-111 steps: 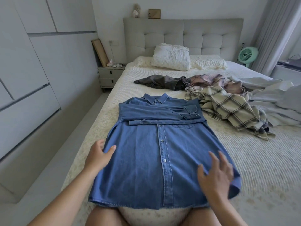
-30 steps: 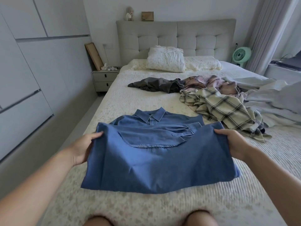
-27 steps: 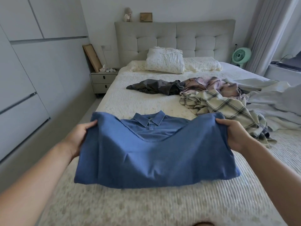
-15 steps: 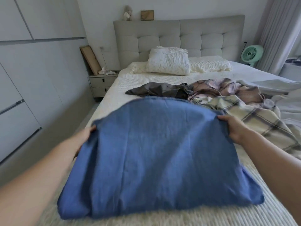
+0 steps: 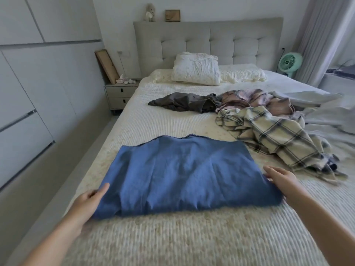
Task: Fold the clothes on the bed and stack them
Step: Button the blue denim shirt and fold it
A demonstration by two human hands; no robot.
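The folded blue denim shirt [image 5: 184, 173] is lying flat on the near part of the bed [image 5: 172, 242], its long axis running left to right across the bed and its fold edge facing the person. The left hand [image 5: 87, 201] is resting at the shirt's near left corner, fingers [image 5: 101, 190] straight and loose, touching the cloth edge without gripping it. The right hand [image 5: 279, 178] is lying at the shirt's right edge, fingers spread and relaxed, holding nothing. Beyond the shirt to the right, a crumpled cream plaid shirt [image 5: 269, 133] is lying in a heap, touching a pink plaid garment [image 5: 253, 99] behind it. A dark grey garment [image 5: 184, 102] is sprawling just left of those, short of the pillow [image 5: 196, 69].
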